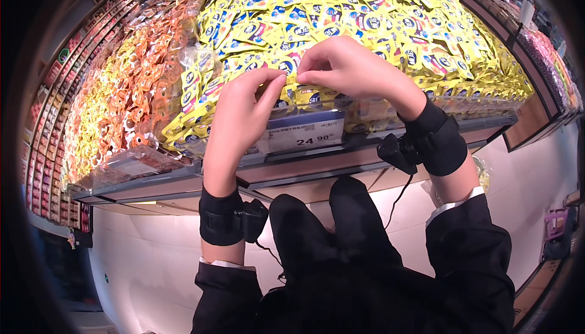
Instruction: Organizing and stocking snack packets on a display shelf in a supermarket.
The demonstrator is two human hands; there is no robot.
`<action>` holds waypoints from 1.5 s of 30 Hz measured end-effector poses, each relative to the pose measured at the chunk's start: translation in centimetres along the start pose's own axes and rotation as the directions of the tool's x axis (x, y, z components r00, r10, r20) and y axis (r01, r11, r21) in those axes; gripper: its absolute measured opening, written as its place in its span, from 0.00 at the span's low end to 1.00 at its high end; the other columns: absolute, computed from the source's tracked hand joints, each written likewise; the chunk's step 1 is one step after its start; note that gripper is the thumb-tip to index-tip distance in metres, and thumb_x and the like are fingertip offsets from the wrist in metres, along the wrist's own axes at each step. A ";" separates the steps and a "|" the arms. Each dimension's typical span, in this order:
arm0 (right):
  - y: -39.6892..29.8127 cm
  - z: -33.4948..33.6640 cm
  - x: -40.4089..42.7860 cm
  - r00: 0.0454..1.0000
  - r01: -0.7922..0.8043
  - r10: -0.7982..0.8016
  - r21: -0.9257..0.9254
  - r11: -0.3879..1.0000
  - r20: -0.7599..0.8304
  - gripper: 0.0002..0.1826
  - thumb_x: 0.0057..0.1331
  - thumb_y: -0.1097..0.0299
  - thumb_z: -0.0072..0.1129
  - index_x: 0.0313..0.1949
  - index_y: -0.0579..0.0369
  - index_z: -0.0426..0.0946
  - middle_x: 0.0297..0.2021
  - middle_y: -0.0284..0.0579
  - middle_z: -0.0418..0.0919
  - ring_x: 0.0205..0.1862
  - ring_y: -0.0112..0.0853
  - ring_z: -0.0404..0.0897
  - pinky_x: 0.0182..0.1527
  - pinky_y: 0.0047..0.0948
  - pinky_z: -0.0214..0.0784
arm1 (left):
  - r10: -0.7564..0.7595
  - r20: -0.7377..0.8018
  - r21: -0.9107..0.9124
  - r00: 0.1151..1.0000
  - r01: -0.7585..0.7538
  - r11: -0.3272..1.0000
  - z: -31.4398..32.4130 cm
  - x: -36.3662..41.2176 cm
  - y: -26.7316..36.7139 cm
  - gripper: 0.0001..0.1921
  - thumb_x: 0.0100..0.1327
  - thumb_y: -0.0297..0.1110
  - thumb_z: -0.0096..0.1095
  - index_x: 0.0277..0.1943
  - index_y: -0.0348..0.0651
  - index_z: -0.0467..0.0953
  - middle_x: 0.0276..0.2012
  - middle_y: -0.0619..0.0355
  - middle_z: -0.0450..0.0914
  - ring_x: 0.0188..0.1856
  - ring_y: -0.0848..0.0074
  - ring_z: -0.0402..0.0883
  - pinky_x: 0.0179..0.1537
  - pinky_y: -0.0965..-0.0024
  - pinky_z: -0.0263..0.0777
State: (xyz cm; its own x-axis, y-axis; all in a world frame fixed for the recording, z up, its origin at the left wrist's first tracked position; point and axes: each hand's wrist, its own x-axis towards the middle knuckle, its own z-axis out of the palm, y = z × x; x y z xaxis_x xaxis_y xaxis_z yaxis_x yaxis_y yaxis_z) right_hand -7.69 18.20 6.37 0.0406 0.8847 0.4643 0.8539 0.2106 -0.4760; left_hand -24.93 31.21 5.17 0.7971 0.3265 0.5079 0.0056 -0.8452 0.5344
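My left hand (242,110) and my right hand (349,69) meet fingertip to fingertip over the front edge of a large heap of yellow snack packets (365,21). Thumb and index finger of each hand are pinched on opposite edges of one small yellow packet (290,77); the fingers partly hide it, and it overlaps the heap behind. Just below my hands, a white price label (304,134) with a blue top strip sits in the clear plastic front guard of the bin. Each wrist wears a black strap with a small device and a cable.
Orange-wrapped snacks (157,78) fill the bin at the left, beside shelves of small packed goods (57,151). More bins stand at the right, one with pink packages (546,55). The grey bin edge (365,156) runs in front of my knees, and a purple stool (555,224) stands far right.
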 end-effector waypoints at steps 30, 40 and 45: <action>-1.6 -0.4 0.5 0.988 -0.149 0.145 0.070 0.986 0.057 0.11 0.64 0.68 0.61 0.33 0.66 0.79 0.19 0.37 0.76 0.22 0.18 0.68 0.26 0.22 0.61 | -0.070 -0.132 -0.036 0.989 0.066 0.997 -7.2 -2.0 -3.2 0.13 0.67 0.30 0.59 0.49 0.32 0.80 0.42 0.52 0.84 0.45 0.76 0.81 0.48 0.74 0.71; -1.7 0.3 0.5 0.982 -0.187 0.184 0.081 0.979 0.045 0.12 0.61 0.66 0.62 0.30 0.64 0.80 0.20 0.47 0.79 0.21 0.30 0.76 0.28 0.30 0.66 | -0.107 -0.178 -0.017 0.978 0.106 0.994 -9.6 -3.7 -3.7 0.13 0.67 0.30 0.59 0.49 0.31 0.79 0.42 0.52 0.84 0.46 0.76 0.82 0.48 0.74 0.72; -1.6 0.2 0.6 0.979 -0.202 0.201 0.053 0.978 0.027 0.12 0.61 0.65 0.63 0.30 0.64 0.81 0.20 0.47 0.80 0.22 0.30 0.77 0.28 0.29 0.67 | -0.101 -0.210 -0.005 0.972 0.102 0.995 -10.4 -4.2 -4.1 0.12 0.68 0.30 0.59 0.49 0.31 0.79 0.42 0.53 0.83 0.46 0.75 0.82 0.46 0.75 0.72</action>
State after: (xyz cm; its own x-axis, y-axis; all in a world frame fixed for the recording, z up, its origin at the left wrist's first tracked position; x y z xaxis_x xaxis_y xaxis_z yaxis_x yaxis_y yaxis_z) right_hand -9.09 18.47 7.27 0.1972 0.9199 0.3390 0.7994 0.0493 -0.5988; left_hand -34.59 37.67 7.87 0.6479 0.4916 0.5819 0.0839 -0.8053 0.5869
